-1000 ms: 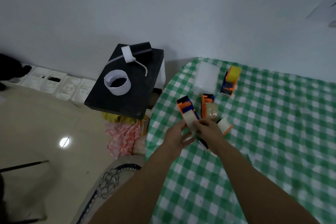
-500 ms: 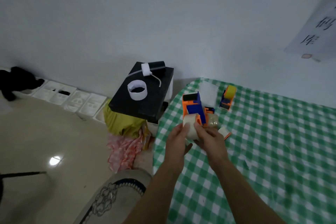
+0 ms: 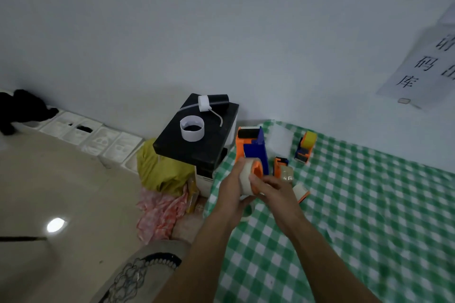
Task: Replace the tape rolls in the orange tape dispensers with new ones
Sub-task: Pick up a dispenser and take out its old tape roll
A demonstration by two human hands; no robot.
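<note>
I hold an orange and blue tape dispenser (image 3: 251,147) upright above the green checked table (image 3: 357,216). My left hand (image 3: 230,190) grips the pale tape roll (image 3: 246,174) on its orange hub. My right hand (image 3: 273,188) holds the dispenser from the right, fingers curled at the hub. A second orange dispenser with a clear roll (image 3: 283,170) lies just behind my right hand. A third one with a yellow roll (image 3: 305,147) stands farther back. A white roll in an orange piece (image 3: 301,192) peeks out right of my right hand.
A black box (image 3: 197,140) with a white paper ring (image 3: 192,128) and a pump nozzle stands left of the table. Yellow and pink bags (image 3: 162,192) lie on the floor below it. A clear plastic block (image 3: 279,140) sits at the table's far corner.
The dispenser has been lifted off the table and raised upright in both hands. The camera tilted up, so more of the wall and its paper sign show.
</note>
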